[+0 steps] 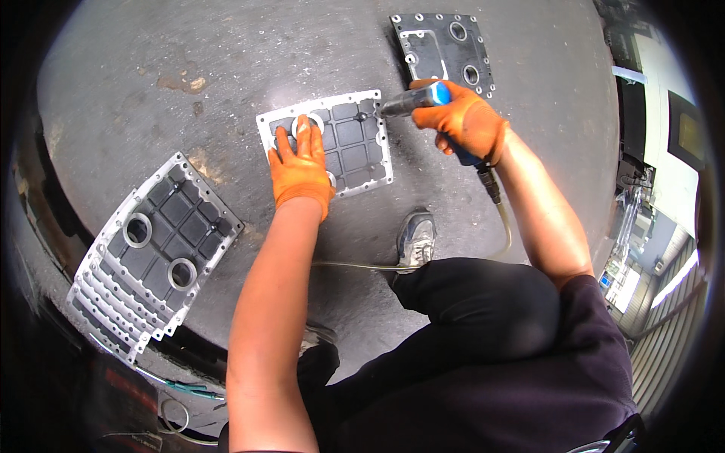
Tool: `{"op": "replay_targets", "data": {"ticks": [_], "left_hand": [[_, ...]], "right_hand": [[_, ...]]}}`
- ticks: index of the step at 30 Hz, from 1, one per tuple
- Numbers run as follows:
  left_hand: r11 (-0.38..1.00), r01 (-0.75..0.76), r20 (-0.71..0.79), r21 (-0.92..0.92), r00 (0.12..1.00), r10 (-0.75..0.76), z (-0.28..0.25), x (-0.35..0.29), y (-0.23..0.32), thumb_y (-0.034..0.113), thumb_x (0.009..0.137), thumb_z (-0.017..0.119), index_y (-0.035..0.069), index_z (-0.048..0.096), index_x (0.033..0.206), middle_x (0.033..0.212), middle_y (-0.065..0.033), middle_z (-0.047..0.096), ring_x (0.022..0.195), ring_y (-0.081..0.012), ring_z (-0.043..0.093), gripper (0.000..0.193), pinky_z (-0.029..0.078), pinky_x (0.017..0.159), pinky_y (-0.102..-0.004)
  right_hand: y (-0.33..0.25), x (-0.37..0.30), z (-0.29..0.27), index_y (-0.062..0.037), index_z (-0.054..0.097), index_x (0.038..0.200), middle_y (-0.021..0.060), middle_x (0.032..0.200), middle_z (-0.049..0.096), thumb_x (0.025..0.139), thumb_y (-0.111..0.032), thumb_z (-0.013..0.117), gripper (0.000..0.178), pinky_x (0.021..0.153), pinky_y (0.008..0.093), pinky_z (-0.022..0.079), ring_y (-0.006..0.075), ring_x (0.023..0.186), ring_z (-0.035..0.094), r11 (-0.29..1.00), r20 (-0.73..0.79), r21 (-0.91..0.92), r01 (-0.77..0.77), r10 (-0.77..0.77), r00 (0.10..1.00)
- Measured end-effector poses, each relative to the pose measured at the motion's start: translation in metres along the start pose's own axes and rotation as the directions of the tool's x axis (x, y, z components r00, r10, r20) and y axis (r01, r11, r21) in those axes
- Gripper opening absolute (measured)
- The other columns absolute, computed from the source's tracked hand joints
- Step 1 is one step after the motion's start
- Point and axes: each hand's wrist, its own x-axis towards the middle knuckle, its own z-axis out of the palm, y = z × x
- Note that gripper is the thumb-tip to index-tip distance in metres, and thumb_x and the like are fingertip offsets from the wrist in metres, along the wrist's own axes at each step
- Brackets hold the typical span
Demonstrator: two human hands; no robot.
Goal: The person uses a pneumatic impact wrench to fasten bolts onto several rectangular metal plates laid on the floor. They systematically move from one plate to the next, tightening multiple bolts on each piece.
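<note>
My left grip (302,164), orange-gloved, fingers spread, lies over ribbed metal panel (353,145) on floor (226,68), near 12 o'clock. My right grip (474,124), also orange-gloved, wraps handle of blue-and-grey air tool (408,103); nose points to 9 o'clock at panel's 2 o'clock corner, contact unclear. Hose (505,226) drops from handle toward 6 o'clock. From panel: stack of similar panels (164,240) at 8 o'clock, dark panel (436,57) at 2 o'clock.
</note>
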Motion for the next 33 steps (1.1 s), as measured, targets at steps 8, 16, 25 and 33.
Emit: {"op": "replay_targets", "data": {"ticks": [8, 16, 25, 33], "left_hand": [[1.000, 0.021, 0.093, -0.002, 0.995, -0.021, -0.013, 0.000, 0.002, 0.054, 0.082, 0.093, 0.016, 0.020, 0.179, 0.187, -0.0064, 0.015, 0.172, -0.0437, 0.012, 0.128, 0.027, 0.136, -0.0535], [1.000, 0.024, 0.001, 0.002, 1.000, -0.024, -0.006, -0.002, 0.000, 0.052, 0.080, 0.094, 0.016, 0.024, 0.178, 0.184, -0.0049, 0.023, 0.171, -0.0409, 0.017, 0.125, 0.029, 0.134, -0.0512], [0.999, 0.017, -0.026, -0.030, 1.000, -0.018, -0.006, -0.004, -0.001, 0.048, 0.075, 0.097, 0.018, 0.030, 0.174, 0.180, -0.0048, 0.029, 0.168, -0.0438, 0.022, 0.122, 0.034, 0.133, -0.0503], [0.998, 0.023, 0.001, -0.057, 1.000, -0.023, -0.006, -0.003, -0.002, 0.046, 0.076, 0.096, 0.019, 0.028, 0.176, 0.182, -0.0055, 0.026, 0.169, -0.0448, 0.020, 0.124, 0.031, 0.135, -0.0520]], "right_hand": [[-0.006, -0.003, 0.005, -0.0088, 0.062, 0.154, 0.0037, 0.084, 0.067, 0.093, -0.017, 0.079, 0.063, 0.048, 0.0315, 0.049, 0.0123, 0.056, 0.060, 0.997, -0.005, -0.070, -0.023, 0.023, 1.000], [0.030, -0.021, -0.007, -0.0128, 0.061, 0.155, 0.0063, 0.086, 0.073, 0.094, -0.030, 0.079, 0.065, 0.057, 0.0330, 0.053, 0.0164, 0.065, 0.067, 1.000, -0.029, 0.001, 0.022, -0.022, 0.999], [0.034, -0.021, -0.006, -0.0087, 0.058, 0.156, 0.0069, 0.096, 0.072, 0.091, -0.027, 0.078, 0.070, 0.051, 0.0329, 0.050, 0.0151, 0.063, 0.065, 0.995, 0.003, 0.098, -0.016, 0.016, 1.000], [0.020, -0.021, -0.003, -0.0096, 0.060, 0.154, 0.0050, 0.089, 0.071, 0.093, -0.019, 0.080, 0.065, 0.052, 0.0310, 0.053, 0.0132, 0.059, 0.064, 0.997, 0.010, 0.061, -0.037, 0.037, 0.999]]}}
